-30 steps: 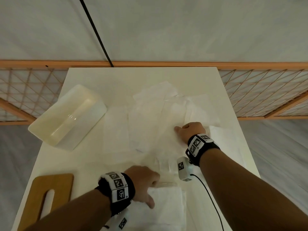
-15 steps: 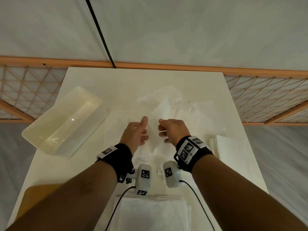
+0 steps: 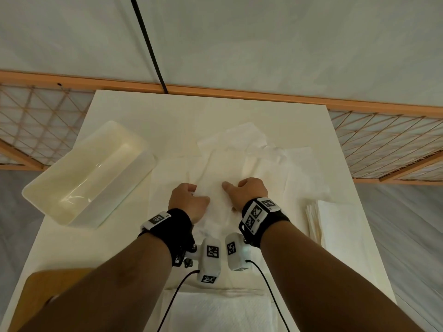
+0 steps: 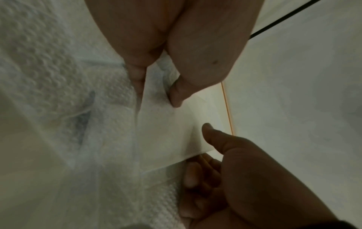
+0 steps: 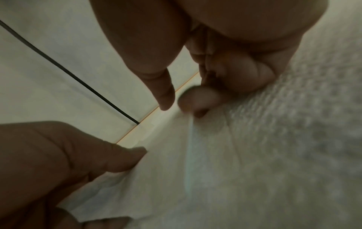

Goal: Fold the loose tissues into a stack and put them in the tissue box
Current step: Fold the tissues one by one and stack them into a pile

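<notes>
White table (image 3: 299, 121): tissue box (image 3: 88, 173) holds nothing visible

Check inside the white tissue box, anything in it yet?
The tissue box interior shows only bare glossy floor and walls; no tissues in it. Its near inner wall is hidden behind the rim, so that strip cannot be seen.

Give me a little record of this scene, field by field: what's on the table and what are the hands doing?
Table: white, by a wooden lattice rail
Tissue box: cream, open, empty, far left
Loose tissues: spread mid-table
Folded stack: right edge
Second stack: near edge
Wooden board: near-left corner
Left hand: pinches a tissue
Right hand: fingers curled at the same tissue; grip unclear
</notes>
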`<state>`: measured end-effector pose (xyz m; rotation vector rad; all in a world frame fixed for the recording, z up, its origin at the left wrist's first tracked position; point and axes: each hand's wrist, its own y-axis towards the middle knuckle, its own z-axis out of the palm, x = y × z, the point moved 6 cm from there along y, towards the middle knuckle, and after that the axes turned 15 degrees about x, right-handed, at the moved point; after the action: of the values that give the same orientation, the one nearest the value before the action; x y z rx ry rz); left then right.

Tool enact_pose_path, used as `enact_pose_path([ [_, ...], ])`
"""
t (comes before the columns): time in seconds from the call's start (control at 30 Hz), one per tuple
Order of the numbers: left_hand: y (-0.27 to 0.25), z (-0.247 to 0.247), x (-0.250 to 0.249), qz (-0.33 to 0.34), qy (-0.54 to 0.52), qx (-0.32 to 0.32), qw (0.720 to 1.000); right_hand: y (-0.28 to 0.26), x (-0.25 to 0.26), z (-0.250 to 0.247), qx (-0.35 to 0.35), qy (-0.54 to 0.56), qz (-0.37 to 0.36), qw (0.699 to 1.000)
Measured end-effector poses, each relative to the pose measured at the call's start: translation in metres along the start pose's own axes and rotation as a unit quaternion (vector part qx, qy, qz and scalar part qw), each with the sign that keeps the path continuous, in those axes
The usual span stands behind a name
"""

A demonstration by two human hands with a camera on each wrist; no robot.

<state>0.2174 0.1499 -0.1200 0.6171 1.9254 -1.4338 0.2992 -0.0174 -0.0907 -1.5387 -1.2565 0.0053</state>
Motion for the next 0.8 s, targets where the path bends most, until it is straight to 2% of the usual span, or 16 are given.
enact_pose_path([
  [0.13, -0.004, -0.004, -0.007, 0.021, 0.005, 0.008, 1.0, 0.001, 0.004, 0.004, 0.025, 0.054, -0.045, 0.997],
  [0.23, -0.012, -0.01, -0.027, 0.055, 0.032, 0.004, 0.998, -0.012, 0.005, 0.008, 0.071, 0.184, -0.085, 0.977],
  [0.3, -0.018, -0.003, -0.036, 0.033, -0.027, 0.066, 0.997, -0.026, 0.005, 0.011, 0.114, 0.273, -0.118, 0.948],
  [0.4, -0.029, 0.012, -0.033, -0.016, -0.092, 0.175, 0.98, -0.044, -0.001, 0.016, 0.17, 0.296, -0.145, 0.929],
  [0.47, -0.036, 0.015, -0.029, 0.008, -0.091, 0.207, 0.974, -0.056, -0.006, 0.012, 0.194, 0.299, -0.144, 0.923],
  [0.5, -0.039, 0.013, -0.028, 0.026, -0.098, 0.206, 0.973, -0.061, -0.01, 0.005, 0.176, 0.308, -0.133, 0.926],
  [0.57, -0.049, 0.01, -0.028, 0.061, -0.096, 0.206, 0.972, -0.059, -0.029, -0.022, 0.076, 0.301, -0.085, 0.947],
  [0.63, -0.064, 0.016, -0.028, 0.085, -0.041, 0.25, 0.964, -0.054, -0.05, -0.051, -0.031, 0.247, -0.037, 0.968],
  [0.67, -0.074, 0.022, -0.028, 0.089, 0.009, 0.286, 0.954, -0.05, -0.058, -0.062, -0.059, 0.201, -0.016, 0.978],
  [0.73, -0.095, 0.039, -0.022, 0.095, 0.145, 0.36, 0.917, -0.044, -0.068, -0.074, -0.069, 0.091, 0.021, 0.993],
  [0.8, -0.111, 0.057, -0.009, 0.098, 0.283, 0.42, 0.857, -0.04, -0.071, -0.079, -0.072, 0.0, 0.049, 0.996],
])
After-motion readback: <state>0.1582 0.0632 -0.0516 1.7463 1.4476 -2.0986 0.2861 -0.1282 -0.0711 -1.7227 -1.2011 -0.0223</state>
